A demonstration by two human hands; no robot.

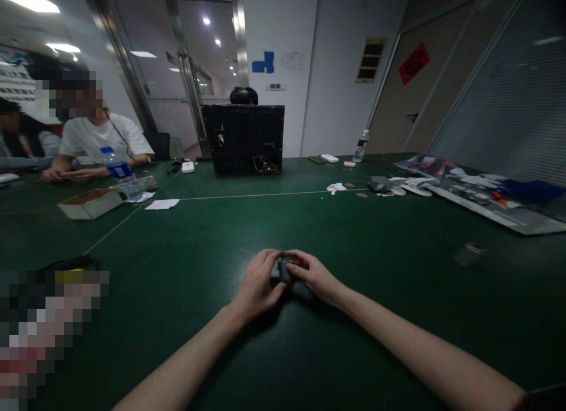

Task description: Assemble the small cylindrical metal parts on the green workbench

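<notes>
Both hands meet over the green table, around a small dark grey object (284, 271) that looks like a short block or cylinder. My left hand (260, 279) curls about its left side, thumb low and fingers over the far side. From the right, my right hand (312, 274) grips the same object, with the thumb and a finger on its upper part. The fingers cover much of it, so its exact kind cannot be made out. Farther right on the table is a blurred dark cylinder (470, 255) with a paler top, apart from both hands.
A black monitor-like panel (247, 140) stands at the far side. At left are an open box (91, 204), a water bottle (124, 175) and a seated person (104, 134). A cluttered tray (530, 225) and another bottle (361, 147) are at right.
</notes>
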